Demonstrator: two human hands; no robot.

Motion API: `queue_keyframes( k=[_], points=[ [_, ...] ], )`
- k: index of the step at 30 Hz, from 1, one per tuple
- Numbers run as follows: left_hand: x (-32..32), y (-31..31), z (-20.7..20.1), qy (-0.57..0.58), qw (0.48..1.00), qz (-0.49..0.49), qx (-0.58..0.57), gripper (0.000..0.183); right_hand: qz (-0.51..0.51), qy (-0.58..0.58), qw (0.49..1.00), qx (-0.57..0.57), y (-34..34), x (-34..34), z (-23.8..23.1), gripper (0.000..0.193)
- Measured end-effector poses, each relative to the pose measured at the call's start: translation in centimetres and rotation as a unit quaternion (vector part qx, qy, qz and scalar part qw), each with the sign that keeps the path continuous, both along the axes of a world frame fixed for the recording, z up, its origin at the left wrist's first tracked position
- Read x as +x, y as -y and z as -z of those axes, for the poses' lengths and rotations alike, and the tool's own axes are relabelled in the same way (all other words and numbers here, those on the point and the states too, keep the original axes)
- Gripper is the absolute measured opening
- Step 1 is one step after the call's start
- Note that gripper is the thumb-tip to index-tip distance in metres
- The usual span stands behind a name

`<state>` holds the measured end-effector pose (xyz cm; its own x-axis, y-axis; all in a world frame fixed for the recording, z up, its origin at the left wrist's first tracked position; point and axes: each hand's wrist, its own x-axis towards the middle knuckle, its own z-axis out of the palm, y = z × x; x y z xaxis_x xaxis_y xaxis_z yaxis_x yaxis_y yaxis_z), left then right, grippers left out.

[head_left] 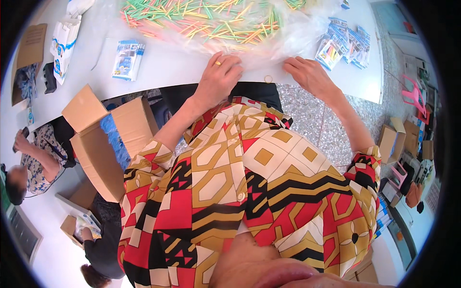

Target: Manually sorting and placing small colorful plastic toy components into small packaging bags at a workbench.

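A large clear plastic bag (293, 41) lies spread on the white table (163, 65) in front of me. Many thin green, yellow and pink sticks (201, 24) are scattered on it. My left hand (220, 77), with a ring on one finger, is closed on the bag's near edge, fingers curled. Farther right, my right hand (311, 76) pinches the same edge, its fingertips pressed together. Between the hands, near the table's front edge, lies a small thin tan loop (268, 78).
Blue-and-white packets are piled (355, 45) at the right, and a small stack of packets (128, 60) lies at left. A white paper bag (65, 45) stands farther left. An open cardboard box (98, 149) sits below the table edge. Two other people (45, 153) work at left.
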<state>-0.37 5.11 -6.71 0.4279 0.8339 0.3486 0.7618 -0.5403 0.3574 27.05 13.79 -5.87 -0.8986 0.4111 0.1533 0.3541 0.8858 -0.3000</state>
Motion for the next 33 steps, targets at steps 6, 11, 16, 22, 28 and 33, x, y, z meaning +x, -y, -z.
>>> queue_keyframes(
  k=[6,11,16,22,28,33],
  points=[
    [0.9,-0.8,-1.7,0.048,0.998,-0.048,-0.01,0.023,0.001,0.038,0.999,0.0,-0.3,0.2,0.1,0.02],
    [0.4,-1.4,-1.0,0.011,0.997,-0.069,-0.014,0.028,0.017,0.058,0.998,0.003,0.2,-0.3,-0.5,0.016],
    [0.0,-0.6,-0.4,-0.021,0.999,-0.039,-0.005,0.022,0.03,-0.022,0.994,-0.1,0.9,-0.9,-4.1,0.019],
    [0.7,-0.2,-0.4,0.006,0.999,-0.022,0.027,0.015,0.124,-0.163,0.975,-0.083,-3.8,-4.8,-5.8,0.015],
    [0.9,0.7,-0.8,0.01,0.999,-0.045,0.02,0.011,0.152,-0.216,0.956,-0.129,-3.6,-8.5,-3.6,0.023],
    [0.6,0.6,-0.7,0.007,0.999,-0.033,0.028,0.014,0.111,-0.05,0.991,-0.057,-1.8,-9.3,0.2,0.03]
  ],
)
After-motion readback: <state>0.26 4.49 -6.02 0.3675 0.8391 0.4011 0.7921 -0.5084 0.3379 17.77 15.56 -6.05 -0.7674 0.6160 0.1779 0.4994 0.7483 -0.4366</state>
